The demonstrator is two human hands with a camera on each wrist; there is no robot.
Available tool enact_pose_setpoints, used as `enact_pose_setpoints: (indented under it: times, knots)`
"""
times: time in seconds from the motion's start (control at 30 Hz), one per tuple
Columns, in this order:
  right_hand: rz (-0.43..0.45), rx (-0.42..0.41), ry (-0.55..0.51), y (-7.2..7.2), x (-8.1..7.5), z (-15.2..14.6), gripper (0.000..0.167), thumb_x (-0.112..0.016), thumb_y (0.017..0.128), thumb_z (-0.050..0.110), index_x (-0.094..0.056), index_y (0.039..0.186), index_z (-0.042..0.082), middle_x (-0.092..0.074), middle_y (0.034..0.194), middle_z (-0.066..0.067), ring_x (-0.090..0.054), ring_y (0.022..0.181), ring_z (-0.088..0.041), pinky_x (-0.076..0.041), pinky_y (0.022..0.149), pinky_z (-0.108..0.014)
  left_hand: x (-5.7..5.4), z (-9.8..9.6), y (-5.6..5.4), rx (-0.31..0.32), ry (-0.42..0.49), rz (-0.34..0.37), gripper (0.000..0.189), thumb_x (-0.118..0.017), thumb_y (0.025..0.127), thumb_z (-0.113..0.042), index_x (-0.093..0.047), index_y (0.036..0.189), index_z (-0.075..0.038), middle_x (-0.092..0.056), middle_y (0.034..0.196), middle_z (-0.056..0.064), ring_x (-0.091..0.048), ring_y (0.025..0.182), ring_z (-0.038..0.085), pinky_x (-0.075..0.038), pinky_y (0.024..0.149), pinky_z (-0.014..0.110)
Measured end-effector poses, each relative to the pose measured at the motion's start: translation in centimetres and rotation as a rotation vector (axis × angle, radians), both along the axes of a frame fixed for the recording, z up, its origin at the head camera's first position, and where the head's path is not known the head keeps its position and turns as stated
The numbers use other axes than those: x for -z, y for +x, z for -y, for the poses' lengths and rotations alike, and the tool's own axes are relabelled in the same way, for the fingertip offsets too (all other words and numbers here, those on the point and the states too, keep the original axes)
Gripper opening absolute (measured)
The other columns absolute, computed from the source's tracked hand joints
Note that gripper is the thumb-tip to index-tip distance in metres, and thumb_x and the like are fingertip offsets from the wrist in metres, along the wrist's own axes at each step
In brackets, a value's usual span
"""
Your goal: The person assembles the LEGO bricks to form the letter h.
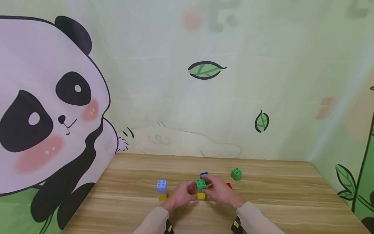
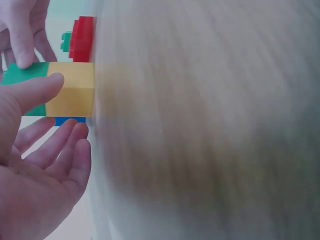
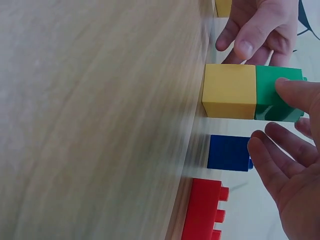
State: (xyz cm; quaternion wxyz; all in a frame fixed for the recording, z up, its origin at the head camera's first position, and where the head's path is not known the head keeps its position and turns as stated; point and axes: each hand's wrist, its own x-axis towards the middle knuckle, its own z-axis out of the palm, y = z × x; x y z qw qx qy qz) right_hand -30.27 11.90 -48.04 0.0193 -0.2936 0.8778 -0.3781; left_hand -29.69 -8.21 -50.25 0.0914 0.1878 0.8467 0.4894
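A green brick (image 1: 200, 186) sits on top of a yellow brick (image 3: 229, 91) in an upright stack between the two hands. My right hand (image 1: 220, 190) holds the green brick, its thumb against the side while the other fingers spread loosely behind. Fingers relaxed, my left hand (image 1: 183, 195) is just left of the stack; from the right wrist its thumb appears slightly apart from the bricks. Behind the stack stands a dark blue brick (image 3: 228, 153), partly hidden by the right hand in the head view. A red brick (image 3: 201, 210) lies to the right.
Left of the left hand stands a light blue brick (image 1: 161, 187) on another yellow brick (image 1: 162, 197). A loose green brick (image 1: 236, 174) lies farther back on the right of the wooden table (image 1: 131, 169). A panda-printed backdrop (image 1: 163, 107) rises behind the table.
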Motion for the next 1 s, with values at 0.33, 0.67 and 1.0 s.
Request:
enact_pose_setpoints:
  times: [0.33,0.67,1.0]
  knots:
    - [-0.032,0.056,0.011,0.9,-0.3,-1.5,0.049,-0.069,0.087,0.018,-0.051,0.13,0.002,-0.061,0.118,-0.012,-0.057,0.108,-0.03,-0.05,0.086,-0.041,-1.4,1.6,0.8,-0.026,-0.02,-0.022,0.058,-0.074,0.081,-0.015,-0.048,0.132,-0.002,-0.055,0.125,0.016,-0.052,0.113,0.033,-0.043,0.092,0.049]
    - [-0.064,0.053,-0.013,1.5,-0.8,-3.6,0.046,-0.069,0.086,0.008,-0.053,0.129,0.001,-0.059,0.121,-0.019,-0.057,0.109,-0.033,-0.048,0.088,-0.045,-3.2,3.6,1.4,0.0,-0.032,-0.162,0.051,-0.071,0.084,-0.016,-0.051,0.129,-0.003,-0.056,0.125,0.017,-0.053,0.113,0.031,-0.044,0.092,0.045]
    - [-0.114,0.173,0.084,1.9,-0.8,-6.2,0.037,-0.07,0.086,0.012,-0.059,0.121,0.006,-0.06,0.119,-0.008,-0.055,0.11,-0.026,-0.047,0.089,-0.046,-4.9,6.6,1.6,0.004,-0.048,-0.279,0.046,-0.072,0.083,-0.014,-0.056,0.124,-0.003,-0.059,0.123,0.014,-0.055,0.113,0.031,-0.045,0.091,0.044]
